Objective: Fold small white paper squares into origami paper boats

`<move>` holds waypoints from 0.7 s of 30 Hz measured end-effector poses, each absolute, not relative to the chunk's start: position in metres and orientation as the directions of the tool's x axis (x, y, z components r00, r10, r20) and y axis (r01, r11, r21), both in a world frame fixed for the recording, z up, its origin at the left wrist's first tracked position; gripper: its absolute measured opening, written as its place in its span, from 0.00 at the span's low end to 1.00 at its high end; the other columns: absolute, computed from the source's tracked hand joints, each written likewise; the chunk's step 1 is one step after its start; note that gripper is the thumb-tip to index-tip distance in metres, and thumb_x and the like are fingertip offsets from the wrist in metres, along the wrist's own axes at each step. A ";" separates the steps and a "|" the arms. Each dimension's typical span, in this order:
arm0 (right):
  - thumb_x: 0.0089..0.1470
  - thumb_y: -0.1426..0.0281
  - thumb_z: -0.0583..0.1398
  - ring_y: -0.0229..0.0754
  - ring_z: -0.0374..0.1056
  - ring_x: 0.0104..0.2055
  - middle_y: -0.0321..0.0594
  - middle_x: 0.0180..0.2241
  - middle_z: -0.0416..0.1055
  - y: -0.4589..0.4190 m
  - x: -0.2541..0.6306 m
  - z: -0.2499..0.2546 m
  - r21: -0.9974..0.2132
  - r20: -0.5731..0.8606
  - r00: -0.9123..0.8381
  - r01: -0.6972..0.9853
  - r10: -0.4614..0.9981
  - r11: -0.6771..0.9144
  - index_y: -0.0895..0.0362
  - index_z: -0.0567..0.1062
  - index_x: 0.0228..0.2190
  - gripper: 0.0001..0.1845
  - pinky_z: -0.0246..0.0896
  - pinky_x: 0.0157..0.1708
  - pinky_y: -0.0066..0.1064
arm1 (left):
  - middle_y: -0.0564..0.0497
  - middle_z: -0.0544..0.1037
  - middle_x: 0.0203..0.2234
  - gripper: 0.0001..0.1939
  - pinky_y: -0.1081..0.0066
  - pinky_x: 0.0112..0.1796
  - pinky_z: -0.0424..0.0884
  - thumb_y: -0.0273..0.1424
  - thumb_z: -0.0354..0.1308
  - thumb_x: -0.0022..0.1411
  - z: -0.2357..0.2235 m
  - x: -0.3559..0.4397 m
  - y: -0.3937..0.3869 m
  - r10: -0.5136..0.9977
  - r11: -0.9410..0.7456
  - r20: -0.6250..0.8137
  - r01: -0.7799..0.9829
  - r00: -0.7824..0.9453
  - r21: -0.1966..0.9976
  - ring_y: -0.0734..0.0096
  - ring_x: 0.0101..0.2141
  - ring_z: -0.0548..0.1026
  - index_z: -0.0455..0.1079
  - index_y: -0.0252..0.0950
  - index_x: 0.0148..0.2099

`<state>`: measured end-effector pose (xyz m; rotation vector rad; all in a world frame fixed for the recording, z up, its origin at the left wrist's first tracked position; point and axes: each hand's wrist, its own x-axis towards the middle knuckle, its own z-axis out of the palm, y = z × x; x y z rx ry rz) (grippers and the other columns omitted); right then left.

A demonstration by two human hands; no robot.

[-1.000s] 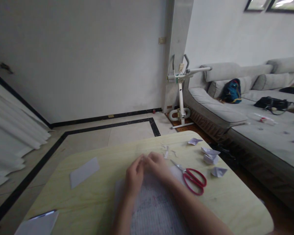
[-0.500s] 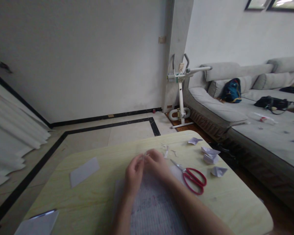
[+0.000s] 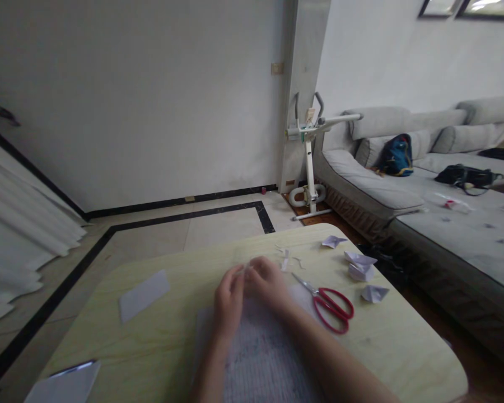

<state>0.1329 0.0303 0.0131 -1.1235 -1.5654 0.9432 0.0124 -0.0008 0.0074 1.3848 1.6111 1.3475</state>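
My left hand [image 3: 229, 296] and my right hand [image 3: 267, 282] meet over the top edge of a written-on, lined sheet [image 3: 264, 358]. Both are closed, fingertips together, around a small piece of white paper [image 3: 247, 270] that the fingers mostly hide. Right of my right hand lie red-handled scissors [image 3: 334, 309], blades pointing up and left. Thin paper scraps [image 3: 285, 260] are scattered just beyond that hand. Folded paper boats [image 3: 361, 266] stand along the table's right side, with another folded piece [image 3: 334, 241] near the far corner.
On the left of the wooden table [image 3: 151, 358] lies a white paper sheet [image 3: 144, 295]. A pen [image 3: 73, 368] rests on more paper [image 3: 65, 387] at the near left. Beyond the table are an exercise machine [image 3: 309, 157] and a grey sofa [image 3: 457, 224] with bags.
My fingers shift slightly around the small paper, both hands staying together in the same place. The scissors, scraps and folded pieces have not moved.
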 end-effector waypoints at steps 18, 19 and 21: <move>0.49 0.70 0.57 0.36 0.67 0.27 0.38 0.33 0.73 0.020 0.128 0.018 -0.787 0.329 -0.160 0.499 0.931 0.364 0.55 0.71 0.39 0.12 0.59 0.28 0.26 | 0.44 0.79 0.39 0.16 0.66 0.39 0.73 0.33 0.44 0.64 -0.003 0.015 -0.002 0.912 -0.114 0.316 0.579 -0.262 0.808 0.62 0.40 0.77 0.67 0.36 0.49; 0.50 0.71 0.56 0.36 0.67 0.27 0.38 0.33 0.74 0.020 0.128 0.018 -0.792 0.316 -0.163 0.496 0.934 0.355 0.54 0.70 0.40 0.13 0.59 0.28 0.26 | 0.44 0.79 0.39 0.16 0.66 0.38 0.73 0.33 0.45 0.64 -0.003 0.015 -0.002 0.908 -0.119 0.326 0.584 -0.262 0.803 0.62 0.40 0.77 0.68 0.36 0.49; 0.51 0.71 0.55 0.36 0.68 0.27 0.39 0.33 0.74 0.019 0.127 0.019 -0.810 0.294 -0.169 0.479 0.941 0.340 0.55 0.69 0.41 0.14 0.59 0.28 0.26 | 0.44 0.79 0.39 0.16 0.67 0.38 0.73 0.32 0.45 0.64 -0.003 0.014 -0.002 0.901 -0.136 0.348 0.592 -0.259 0.794 0.62 0.40 0.77 0.68 0.36 0.49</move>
